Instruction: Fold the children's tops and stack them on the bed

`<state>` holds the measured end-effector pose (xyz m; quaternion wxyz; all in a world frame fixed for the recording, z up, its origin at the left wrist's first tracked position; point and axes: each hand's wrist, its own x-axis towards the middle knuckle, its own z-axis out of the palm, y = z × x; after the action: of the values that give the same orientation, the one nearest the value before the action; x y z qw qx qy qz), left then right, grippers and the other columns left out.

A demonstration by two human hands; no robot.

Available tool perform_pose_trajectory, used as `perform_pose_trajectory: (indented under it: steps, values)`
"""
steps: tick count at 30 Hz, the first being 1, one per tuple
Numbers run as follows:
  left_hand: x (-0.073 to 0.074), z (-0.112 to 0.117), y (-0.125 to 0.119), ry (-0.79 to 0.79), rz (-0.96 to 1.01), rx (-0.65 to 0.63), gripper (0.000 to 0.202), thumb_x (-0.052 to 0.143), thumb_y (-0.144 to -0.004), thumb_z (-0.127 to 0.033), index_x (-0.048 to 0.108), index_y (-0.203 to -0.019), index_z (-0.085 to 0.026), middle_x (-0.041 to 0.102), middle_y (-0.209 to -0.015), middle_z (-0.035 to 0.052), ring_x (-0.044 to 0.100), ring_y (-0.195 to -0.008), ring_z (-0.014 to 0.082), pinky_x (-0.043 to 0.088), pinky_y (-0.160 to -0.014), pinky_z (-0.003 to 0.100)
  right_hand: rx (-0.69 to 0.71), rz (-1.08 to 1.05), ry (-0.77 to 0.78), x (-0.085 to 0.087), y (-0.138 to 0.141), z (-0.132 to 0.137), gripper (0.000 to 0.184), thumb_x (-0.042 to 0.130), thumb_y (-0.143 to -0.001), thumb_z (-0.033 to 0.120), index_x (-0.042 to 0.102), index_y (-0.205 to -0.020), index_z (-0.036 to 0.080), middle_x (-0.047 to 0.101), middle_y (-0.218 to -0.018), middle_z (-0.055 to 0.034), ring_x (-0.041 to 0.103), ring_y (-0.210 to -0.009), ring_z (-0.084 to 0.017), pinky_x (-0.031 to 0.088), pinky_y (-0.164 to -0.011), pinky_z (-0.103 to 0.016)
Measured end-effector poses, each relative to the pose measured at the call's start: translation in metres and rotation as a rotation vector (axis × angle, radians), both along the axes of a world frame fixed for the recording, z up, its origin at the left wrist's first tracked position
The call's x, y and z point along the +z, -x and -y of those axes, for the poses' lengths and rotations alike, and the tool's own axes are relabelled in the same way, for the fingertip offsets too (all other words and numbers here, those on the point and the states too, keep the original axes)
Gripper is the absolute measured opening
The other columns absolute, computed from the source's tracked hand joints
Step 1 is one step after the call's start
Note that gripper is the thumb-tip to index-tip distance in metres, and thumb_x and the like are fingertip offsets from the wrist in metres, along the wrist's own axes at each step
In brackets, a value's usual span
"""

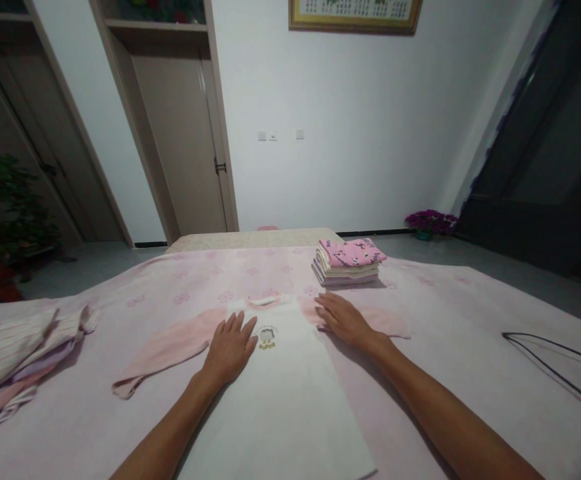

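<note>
A white long-sleeved shirt [285, 400] with pink sleeves and a pink collar lies spread flat, its neck pointing away from me. A small printed picture marks its chest. My left hand [231, 345] rests on the shirt near the left shoulder, palm down with fingers spread. On the other side, my right hand [344, 319] lies over the right sleeve by the shoulder seam, fingers stretched out. Neither hand grips the cloth. Both sleeves reach out sideways, the left one slanting toward me.
A pink flowered cloth [440, 347] covers the surface. Farther back stands a stack of folded clothes [349, 263]. Unfolded striped clothes [15, 360] are heaped at the left edge. A black wire hanger [545, 360] lies at the right.
</note>
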<state>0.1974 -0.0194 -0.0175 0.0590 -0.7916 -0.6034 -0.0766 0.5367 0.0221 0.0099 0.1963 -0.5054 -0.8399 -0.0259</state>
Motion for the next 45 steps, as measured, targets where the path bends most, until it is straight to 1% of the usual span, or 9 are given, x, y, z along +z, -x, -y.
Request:
perform_pose_trajectory:
  steps: [3, 9, 15, 20, 24, 31, 37, 40, 45]
  values:
    - [0.001, 0.001, 0.0, 0.001, 0.002, -0.002, 0.051, 0.037, -0.101, -0.044, 0.044, -0.149, -0.028, 0.039, -0.157, 0.0124, 0.034, -0.145, 0.0304, 0.026, -0.116, 0.05, 0.116, 0.042, 0.125, 0.002, 0.026, 0.005, 0.042, 0.036, -0.101, 0.037, 0.062, -0.131, 0.021, 0.059, -0.139, -0.0084, 0.049, -0.131, -0.023, 0.035, -0.11, -0.037]
    - [0.0, 0.0, 0.0, 0.002, 0.006, -0.002, 0.051, 0.037, -0.101, -0.044, 0.045, -0.148, -0.026, 0.039, -0.157, 0.013, 0.033, -0.145, 0.0313, 0.024, -0.117, 0.051, -0.306, 0.079, 0.224, 0.025, 0.039, -0.025, 0.041, 0.034, -0.102, 0.034, 0.071, -0.098, 0.017, 0.073, -0.104, -0.0131, 0.065, -0.098, -0.022, 0.042, -0.082, -0.029]
    - [-0.001, 0.0, 0.0, -0.006, 0.026, -0.003, 0.05, 0.037, -0.101, -0.042, 0.045, -0.148, -0.026, 0.04, -0.156, 0.0118, 0.033, -0.146, 0.0301, 0.024, -0.118, 0.051, -0.314, 0.029, 0.225, 0.027, 0.087, -0.071, 0.034, 0.039, -0.1, 0.033, 0.07, -0.111, 0.024, 0.069, -0.117, -0.0079, 0.063, -0.104, -0.02, 0.04, -0.078, -0.026]
    - [0.0, 0.0, -0.001, -0.012, 0.025, -0.007, 0.049, 0.038, -0.1, -0.041, 0.047, -0.146, -0.026, 0.04, -0.156, 0.0111, 0.033, -0.145, 0.0306, 0.025, -0.117, 0.051, -0.301, 0.032, 0.312, 0.02, 0.119, -0.095, 0.032, 0.056, -0.091, 0.038, 0.069, -0.115, 0.022, 0.068, -0.119, -0.0107, 0.064, -0.105, -0.024, 0.044, -0.08, -0.029]
    - [0.001, 0.0, -0.001, -0.01, 0.017, -0.005, 0.05, 0.038, -0.1, -0.04, 0.046, -0.147, -0.026, 0.04, -0.156, 0.0109, 0.033, -0.145, 0.0302, 0.025, -0.117, 0.051, -0.299, 0.031, 0.344, 0.018, 0.125, -0.103, 0.023, 0.058, -0.09, 0.033, 0.072, -0.103, 0.021, 0.072, -0.107, -0.0095, 0.066, -0.1, -0.023, 0.045, -0.077, -0.029]
    - [0.002, -0.001, -0.002, 0.012, -0.003, 0.009, 0.053, 0.036, -0.1, -0.042, 0.039, -0.151, -0.027, 0.036, -0.159, 0.0109, 0.03, -0.147, 0.0312, 0.022, -0.117, 0.055, -0.362, -0.028, 0.27, 0.011, 0.116, -0.101, 0.032, 0.038, -0.1, 0.028, 0.063, -0.118, 0.018, 0.063, -0.122, -0.0142, 0.063, -0.106, -0.023, 0.043, -0.081, -0.03]
    - [0.003, 0.0, -0.003, 0.012, -0.008, 0.01, 0.051, 0.037, -0.1, -0.041, 0.042, -0.15, -0.028, 0.036, -0.158, 0.0104, 0.031, -0.147, 0.0308, 0.023, -0.117, 0.055, -0.253, -0.021, 0.321, 0.006, 0.126, -0.101, 0.034, 0.056, -0.089, 0.05, 0.067, -0.108, 0.024, 0.066, -0.115, -0.0065, 0.063, -0.102, -0.022, 0.041, -0.08, -0.029]
    - [0.002, -0.001, -0.002, 0.004, -0.002, 0.003, 0.052, 0.037, -0.1, -0.041, 0.042, -0.15, -0.027, 0.037, -0.158, 0.0111, 0.031, -0.146, 0.0308, 0.023, -0.117, 0.054, -0.202, -0.016, 0.312, 0.008, 0.131, -0.103, 0.029, 0.062, -0.085, 0.046, 0.067, -0.105, 0.025, 0.068, -0.11, -0.0043, 0.063, -0.101, -0.022, 0.04, -0.08, -0.029]
    - [0.0, -0.003, -0.001, 0.004, -0.001, 0.018, 0.052, 0.037, -0.1, -0.041, 0.04, -0.151, -0.03, 0.036, -0.159, 0.0096, 0.03, -0.147, 0.0316, 0.02, -0.117, 0.057, -0.243, -0.049, 0.253, -0.001, 0.135, -0.104, 0.029, 0.049, -0.096, 0.042, 0.062, -0.113, 0.024, 0.062, -0.119, -0.0078, 0.06, -0.105, -0.022, 0.039, -0.083, -0.031]
